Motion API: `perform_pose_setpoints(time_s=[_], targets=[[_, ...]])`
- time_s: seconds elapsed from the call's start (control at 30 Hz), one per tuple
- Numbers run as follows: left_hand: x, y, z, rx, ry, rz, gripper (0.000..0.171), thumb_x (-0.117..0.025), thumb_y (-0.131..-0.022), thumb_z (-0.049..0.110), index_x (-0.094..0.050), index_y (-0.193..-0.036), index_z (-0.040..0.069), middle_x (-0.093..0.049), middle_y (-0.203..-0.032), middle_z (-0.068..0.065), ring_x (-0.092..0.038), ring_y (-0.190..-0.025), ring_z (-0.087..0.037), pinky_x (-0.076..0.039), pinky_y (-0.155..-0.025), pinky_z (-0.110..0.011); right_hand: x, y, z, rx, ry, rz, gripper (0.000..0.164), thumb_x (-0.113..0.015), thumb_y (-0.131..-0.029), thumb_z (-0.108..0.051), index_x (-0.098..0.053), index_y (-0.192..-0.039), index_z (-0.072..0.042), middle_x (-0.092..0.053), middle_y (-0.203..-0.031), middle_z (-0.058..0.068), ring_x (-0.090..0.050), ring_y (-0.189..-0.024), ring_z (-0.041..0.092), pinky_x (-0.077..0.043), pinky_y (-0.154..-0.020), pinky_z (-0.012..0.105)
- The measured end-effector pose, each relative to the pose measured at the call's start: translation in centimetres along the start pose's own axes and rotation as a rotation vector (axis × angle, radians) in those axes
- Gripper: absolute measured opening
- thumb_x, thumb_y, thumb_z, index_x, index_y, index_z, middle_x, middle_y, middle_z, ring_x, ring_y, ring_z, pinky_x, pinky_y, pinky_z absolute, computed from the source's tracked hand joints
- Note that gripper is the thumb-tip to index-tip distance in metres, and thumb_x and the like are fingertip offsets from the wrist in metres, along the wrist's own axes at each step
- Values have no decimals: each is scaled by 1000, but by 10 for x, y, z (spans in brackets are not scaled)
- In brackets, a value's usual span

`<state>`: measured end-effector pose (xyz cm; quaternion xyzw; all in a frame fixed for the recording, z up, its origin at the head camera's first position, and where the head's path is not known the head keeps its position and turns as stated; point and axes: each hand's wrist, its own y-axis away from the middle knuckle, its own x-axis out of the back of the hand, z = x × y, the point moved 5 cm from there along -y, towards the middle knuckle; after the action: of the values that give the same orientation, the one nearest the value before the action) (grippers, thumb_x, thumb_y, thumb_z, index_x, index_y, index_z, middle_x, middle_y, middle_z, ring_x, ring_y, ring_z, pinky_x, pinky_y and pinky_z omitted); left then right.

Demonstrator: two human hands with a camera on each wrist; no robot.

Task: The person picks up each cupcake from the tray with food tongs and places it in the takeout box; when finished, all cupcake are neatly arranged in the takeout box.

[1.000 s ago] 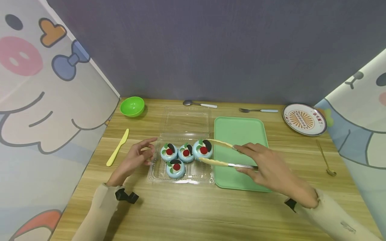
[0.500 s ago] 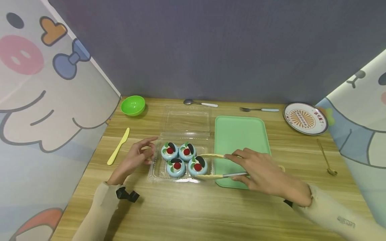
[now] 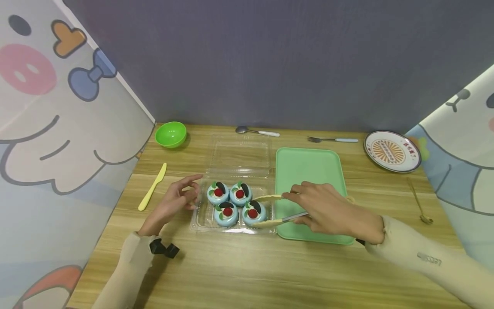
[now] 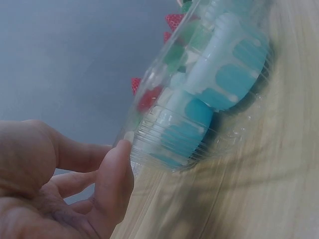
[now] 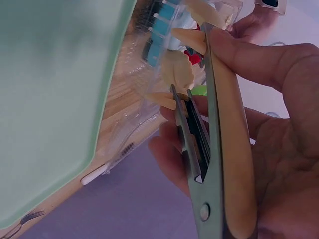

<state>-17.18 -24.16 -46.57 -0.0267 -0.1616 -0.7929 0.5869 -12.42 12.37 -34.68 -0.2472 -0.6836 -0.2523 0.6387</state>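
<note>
A clear plastic clamshell box (image 3: 200, 221) lies with its lid (image 3: 241, 154) folded back. Several light-blue cupcakes (image 3: 226, 214) stand in its base, each topped with a red berry, a dark disc and green leaves. My left hand (image 3: 178, 197) pinches the box's left rim between thumb and fingers, seen closely in the left wrist view. My right hand (image 3: 328, 210) grips metal tongs (image 3: 295, 216) with cream-coloured tips. Those tips stand on either side of the front right cupcake (image 3: 254, 213), inside the box; whether they press on it I cannot tell.
A green tray (image 3: 308, 165) lies right of the box, partly under my right hand. Around them are a green bowl (image 3: 171, 134), a yellow knife (image 3: 153, 186), a spoon (image 3: 257, 131), a fork (image 3: 332, 140), a patterned plate (image 3: 392, 151) and a gold spoon (image 3: 419, 201).
My right hand has brought the tongs toward me, and the cupcake between their tips has moved from the back right to the front right of the box. The left hand stays at the rim.
</note>
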Motion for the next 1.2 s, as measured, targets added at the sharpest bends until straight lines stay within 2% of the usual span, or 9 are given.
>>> perform_pose_setpoints(time_s=[0.27, 0.5, 0.67, 0.83, 0.93, 1.1, 1.2], targets=[[0, 0, 0, 0, 3, 4, 51, -51, -100, 5, -41, -149, 13, -45, -117, -15, -58, -73, -10, -58, -57, -26, 2, -12, -1, 6, -11, -46, 59, -85, -75, -37, -64, -126, -17, -65, -108, -2, -60, -89, 17, -39, -48, 20], [-1, 0, 1, 1, 13, 2, 51, -52, -100, 6, -40, -149, 12, -46, -117, -15, -58, -72, -10, -58, -56, -26, 3, -14, -1, -16, -21, -91, 59, -84, -76, -36, -63, -128, -16, -65, -109, -2, -60, -92, 18, -44, -52, 25], [0, -1, 0, -3, 21, 0, 52, -51, -100, 4, -39, -150, 10, -46, -117, -18, -58, -74, -11, -58, -56, -26, 5, -13, 2, -46, -16, -113, 60, -84, -76, -37, -63, -129, -18, -64, -110, -4, -59, -92, 16, -43, -52, 23], [1, -1, 0, -3, 22, 4, 51, -51, -99, 4, -40, -149, 9, -47, -117, -18, -59, -74, -11, -58, -55, -25, 9, -5, 9, -59, -22, -94, 61, -83, -77, -38, -62, -131, -19, -64, -115, -3, -61, -98, 16, -44, -52, 23], [1, -1, 1, -2, 18, 5, 51, -52, -100, 5, -40, -149, 9, -48, -116, -19, -59, -74, -11, -59, -56, -26, 14, 2, 14, -71, -38, -69, 62, -83, -77, -38, -61, -132, -19, -64, -116, -3, -62, -99, 17, -49, -57, 26], [2, -1, -1, 5, 13, 4, 51, -53, -100, 7, -40, -149, 10, -49, -116, -19, -60, -75, -10, -59, -56, -27, 21, 15, 28, -131, -63, -4, 65, -83, -77, -39, -59, -135, -20, -64, -118, -1, -62, -102, 19, -52, -61, 31], [1, -1, -2, -1, 14, 2, 52, -53, -100, 7, -39, -149, 9, -48, -117, -20, -60, -75, -10, -59, -55, -26, 24, 24, 39, -182, -53, 46, 66, -81, -78, -42, -58, -136, -21, -64, -120, 1, -64, -100, 21, -50, -56, 29]])
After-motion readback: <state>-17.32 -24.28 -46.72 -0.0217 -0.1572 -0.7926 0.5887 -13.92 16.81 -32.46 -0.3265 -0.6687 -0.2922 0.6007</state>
